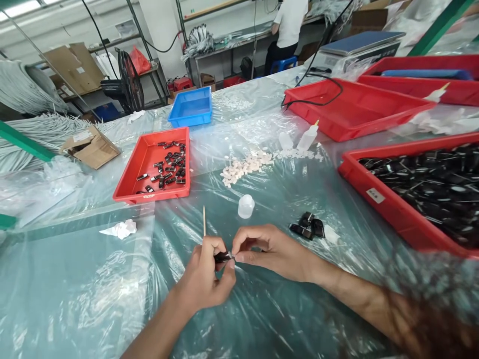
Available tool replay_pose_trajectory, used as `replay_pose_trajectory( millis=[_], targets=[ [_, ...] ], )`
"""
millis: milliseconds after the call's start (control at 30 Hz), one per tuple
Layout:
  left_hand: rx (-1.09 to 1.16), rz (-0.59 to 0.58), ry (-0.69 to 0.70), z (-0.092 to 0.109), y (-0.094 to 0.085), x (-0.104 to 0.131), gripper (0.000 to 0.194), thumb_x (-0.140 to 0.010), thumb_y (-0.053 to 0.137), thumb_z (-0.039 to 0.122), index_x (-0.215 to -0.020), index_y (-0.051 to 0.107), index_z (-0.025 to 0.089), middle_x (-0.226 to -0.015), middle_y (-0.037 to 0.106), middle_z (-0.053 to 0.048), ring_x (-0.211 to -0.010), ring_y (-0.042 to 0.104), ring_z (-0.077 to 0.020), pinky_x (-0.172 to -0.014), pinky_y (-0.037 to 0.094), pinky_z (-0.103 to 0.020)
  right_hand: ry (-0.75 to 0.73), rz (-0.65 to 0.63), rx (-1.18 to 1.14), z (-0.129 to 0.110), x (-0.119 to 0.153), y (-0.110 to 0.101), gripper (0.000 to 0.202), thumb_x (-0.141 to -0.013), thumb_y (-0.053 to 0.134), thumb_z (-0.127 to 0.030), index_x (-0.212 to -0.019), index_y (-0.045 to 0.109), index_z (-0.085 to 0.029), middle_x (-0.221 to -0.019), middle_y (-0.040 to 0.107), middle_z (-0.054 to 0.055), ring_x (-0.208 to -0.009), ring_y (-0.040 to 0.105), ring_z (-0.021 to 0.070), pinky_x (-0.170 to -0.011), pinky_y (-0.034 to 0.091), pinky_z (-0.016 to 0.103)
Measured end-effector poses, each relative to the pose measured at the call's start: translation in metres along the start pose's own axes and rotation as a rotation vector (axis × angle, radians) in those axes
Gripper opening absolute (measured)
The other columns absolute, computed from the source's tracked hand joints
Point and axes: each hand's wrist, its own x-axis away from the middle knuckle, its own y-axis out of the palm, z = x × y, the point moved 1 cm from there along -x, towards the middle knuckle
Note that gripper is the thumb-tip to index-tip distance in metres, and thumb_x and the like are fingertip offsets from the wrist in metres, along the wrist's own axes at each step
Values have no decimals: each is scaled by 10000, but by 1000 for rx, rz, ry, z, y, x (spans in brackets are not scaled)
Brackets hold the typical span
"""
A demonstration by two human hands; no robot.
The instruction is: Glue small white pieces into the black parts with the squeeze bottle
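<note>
My left hand [207, 276] is closed on a small glossy black part [222, 257]. A thin wooden stick [204, 220] points up from between its fingers. At the part's right end, thumb and forefinger of my right hand [267, 249] pinch together; a small pale bit shows there, too small to name. Beyond the hands stands a small white translucent cup [246, 206]. Several black parts [307, 226] lie in a cluster to the right, beside a scrap of white tissue [331, 234]. Farther back is a pile of small pale pieces [247, 168].
A red tray [129, 174] with black parts sits at the left, a blue tray [190, 107] behind it. Another red tray [374, 212] at the right is full of black pieces. Squeeze bottles [308, 137] and crumpled tissue [125, 229] lie about. A person [292, 22] sits far back.
</note>
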Motion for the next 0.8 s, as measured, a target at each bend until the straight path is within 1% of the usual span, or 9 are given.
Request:
replay_pose_trajectory(
  millis=[133, 233, 300, 400, 467, 567, 633, 733, 800],
  targets=[
    [2, -27, 15, 9, 0, -2, 276, -932, 629, 183, -1068, 423, 308, -631, 390, 131, -464, 376, -130, -510, 321, -301, 7, -51, -86, 7, -2, -3, 256, -905, 883, -457, -904, 796, -217, -886, 700, 1, -799, 609, 147, -765, 488, 289],
    [12, -40, 32, 17, 1, -3, 293, -913, 643, 181, -1057, 421, 309, -621, 401, 129, -444, 376, -131, -481, 324, -301, 69, -109, -225, 12, -4, -3, 252, -852, 936, -428, -870, 802, -215, -911, 693, 4, -777, 609, 136, -713, 514, 272],
    [53, -39, 49, 21, 3, -3, 323, -904, 651, 174, -1058, 404, 313, -625, 463, 127, -415, 374, -118, -431, 283, -275, 147, -153, -309, 13, -4, -3, 271, -812, 970, -411, -859, 795, -209, -901, 717, 10, -774, 638, 142, -707, 559, 271],
    [68, -47, 74, 25, 4, -2, 343, -926, 651, 173, -1073, 378, 320, -619, 518, 136, -370, 362, -97, -379, 224, -240, 239, -201, -391, 12, -3, -1, 305, -807, 978, -423, -874, 781, -200, -884, 757, 23, -770, 698, 155, -730, 623, 293],
    [16, -58, 101, 29, 3, -1, 335, -939, 644, 171, -1096, 390, 324, -648, 578, 130, -381, 406, -97, -394, 256, -235, 281, -222, -422, 11, -2, 0, 325, -810, 979, -429, -883, 768, -194, -881, 774, 29, -778, 733, 163, -744, 647, 303],
    [-41, -65, 164, 34, 1, -3, 329, -938, 613, 142, -1131, 421, 328, -749, 702, 97, -435, 518, -114, -440, 312, -247, 326, -229, -449, 12, 0, 2, 362, -811, 985, -412, -875, 726, -167, -859, 785, 33, -787, 763, 158, -752, 654, 295],
    [-52, -71, 204, 37, 1, -3, 339, -939, 595, 120, -1149, 435, 332, -774, 733, 84, -459, 564, -131, -457, 334, -262, 328, -221, -477, 14, 0, 3, 402, -800, 997, -396, -868, 678, -160, -836, 774, 20, -768, 768, 148, -739, 651, 286],
    [-67, -95, 276, 39, 1, -1, 336, -942, 578, 104, -1147, 451, 338, -743, 712, 82, -461, 562, -150, -476, 360, -285, 308, -281, -528, 16, 2, 6, 465, -782, 1011, -389, -883, 610, -176, -819, 743, -10, -727, 761, 146, -692, 648, 288],
    [-99, -120, 298, 39, 0, 2, 285, -946, 579, 115, -1096, 471, 332, -662, 631, 99, -431, 483, -145, -485, 353, -296, 294, -346, -525, 17, 3, 8, 467, -807, 992, -405, -914, 594, -185, -832, 740, -8, -721, 756, 151, -666, 643, 290]
  ],
)
